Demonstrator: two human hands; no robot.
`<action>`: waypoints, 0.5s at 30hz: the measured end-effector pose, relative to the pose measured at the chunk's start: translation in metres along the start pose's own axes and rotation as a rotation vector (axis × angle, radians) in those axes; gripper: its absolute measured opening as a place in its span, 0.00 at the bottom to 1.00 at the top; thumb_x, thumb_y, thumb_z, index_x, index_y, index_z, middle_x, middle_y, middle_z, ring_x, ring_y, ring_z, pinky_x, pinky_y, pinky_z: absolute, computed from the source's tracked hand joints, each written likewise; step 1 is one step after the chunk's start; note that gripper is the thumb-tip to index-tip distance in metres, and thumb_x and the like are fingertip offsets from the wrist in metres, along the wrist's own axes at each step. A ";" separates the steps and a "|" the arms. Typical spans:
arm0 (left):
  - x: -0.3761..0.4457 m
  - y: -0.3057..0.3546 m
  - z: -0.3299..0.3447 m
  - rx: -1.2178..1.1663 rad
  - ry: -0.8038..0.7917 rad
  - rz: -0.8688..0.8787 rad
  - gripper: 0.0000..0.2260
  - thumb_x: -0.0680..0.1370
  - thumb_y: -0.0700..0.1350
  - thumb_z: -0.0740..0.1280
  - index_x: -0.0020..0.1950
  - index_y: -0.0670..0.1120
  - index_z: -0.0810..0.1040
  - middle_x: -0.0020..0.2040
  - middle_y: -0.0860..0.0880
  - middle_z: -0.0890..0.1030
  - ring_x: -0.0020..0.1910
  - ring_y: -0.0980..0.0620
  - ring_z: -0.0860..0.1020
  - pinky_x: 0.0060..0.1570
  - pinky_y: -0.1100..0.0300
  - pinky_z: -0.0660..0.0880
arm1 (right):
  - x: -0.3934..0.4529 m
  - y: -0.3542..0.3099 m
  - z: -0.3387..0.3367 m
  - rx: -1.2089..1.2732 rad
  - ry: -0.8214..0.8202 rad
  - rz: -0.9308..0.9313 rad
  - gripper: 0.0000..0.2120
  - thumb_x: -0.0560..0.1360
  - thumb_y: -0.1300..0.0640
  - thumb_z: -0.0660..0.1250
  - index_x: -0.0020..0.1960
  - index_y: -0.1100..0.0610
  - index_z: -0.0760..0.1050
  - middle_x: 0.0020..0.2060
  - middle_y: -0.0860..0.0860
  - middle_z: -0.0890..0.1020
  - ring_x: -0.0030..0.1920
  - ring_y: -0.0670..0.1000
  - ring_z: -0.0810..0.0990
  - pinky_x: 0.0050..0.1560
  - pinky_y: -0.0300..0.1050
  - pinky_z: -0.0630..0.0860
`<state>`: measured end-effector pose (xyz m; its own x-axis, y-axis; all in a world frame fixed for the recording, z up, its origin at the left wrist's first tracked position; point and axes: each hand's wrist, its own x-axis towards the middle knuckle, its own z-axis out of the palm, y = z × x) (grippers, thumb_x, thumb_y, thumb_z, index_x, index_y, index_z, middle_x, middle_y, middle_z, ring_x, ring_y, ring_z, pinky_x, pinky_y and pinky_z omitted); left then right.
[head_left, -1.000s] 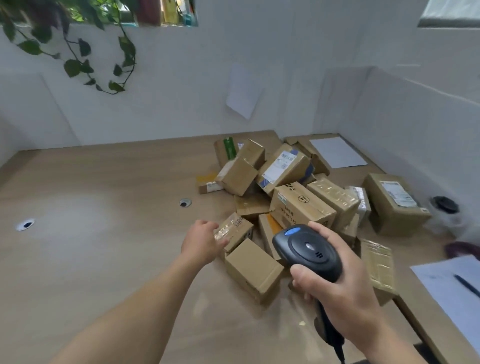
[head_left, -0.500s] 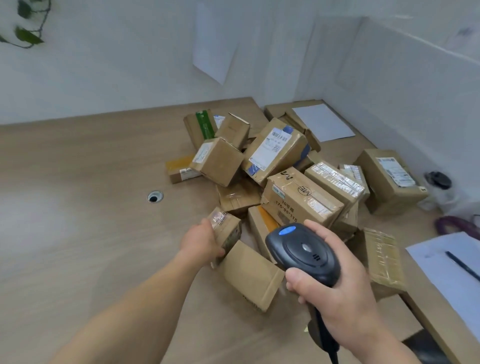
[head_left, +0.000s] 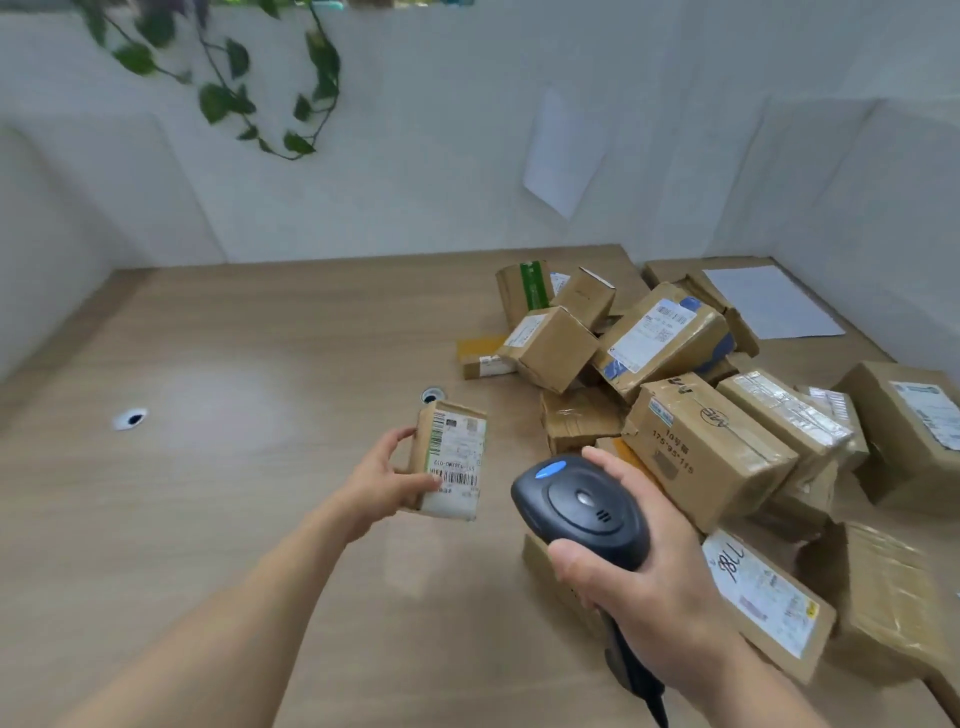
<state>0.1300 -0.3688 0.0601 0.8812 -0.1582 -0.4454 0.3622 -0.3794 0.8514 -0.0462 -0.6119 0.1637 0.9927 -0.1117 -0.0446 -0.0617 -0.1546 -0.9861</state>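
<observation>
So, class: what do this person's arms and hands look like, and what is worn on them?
The left hand and right hand are ungloved. Both arms run bare to the frame's edge, with no sleeve in view. No ring, watch or bracelet shows.

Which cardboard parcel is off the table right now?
The small brown cardboard parcel held by the left hand, white barcode label showing; the other parcels lie piled on the wooden table.

The brown small parcel (head_left: 451, 460) bears a white label with black barcodes; the scanner (head_left: 582, 512) is black with a blue button.
</observation>
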 end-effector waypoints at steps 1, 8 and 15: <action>-0.016 0.000 -0.011 -0.049 0.012 0.007 0.35 0.70 0.36 0.78 0.71 0.56 0.67 0.36 0.50 0.86 0.30 0.55 0.80 0.29 0.64 0.70 | -0.004 -0.004 0.006 -0.004 -0.037 -0.017 0.45 0.53 0.39 0.77 0.69 0.39 0.70 0.55 0.32 0.81 0.57 0.39 0.82 0.49 0.32 0.78; -0.146 -0.005 -0.083 -0.283 0.214 0.082 0.42 0.62 0.38 0.76 0.71 0.60 0.65 0.50 0.40 0.86 0.47 0.40 0.82 0.52 0.41 0.76 | -0.054 -0.029 0.053 -0.001 -0.273 -0.105 0.47 0.52 0.36 0.78 0.69 0.37 0.68 0.52 0.29 0.81 0.51 0.41 0.84 0.40 0.35 0.80; -0.255 -0.026 -0.120 -0.342 0.406 0.135 0.56 0.56 0.47 0.81 0.79 0.63 0.55 0.52 0.42 0.86 0.44 0.45 0.84 0.43 0.50 0.80 | -0.104 -0.040 0.106 0.100 -0.417 -0.140 0.42 0.52 0.40 0.78 0.66 0.40 0.73 0.52 0.41 0.86 0.47 0.48 0.87 0.40 0.36 0.78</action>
<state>-0.0675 -0.2094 0.1849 0.9487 0.2050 -0.2408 0.2561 -0.0510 0.9653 -0.1364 -0.4896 0.1912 0.9487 0.3122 0.0498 0.0663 -0.0424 -0.9969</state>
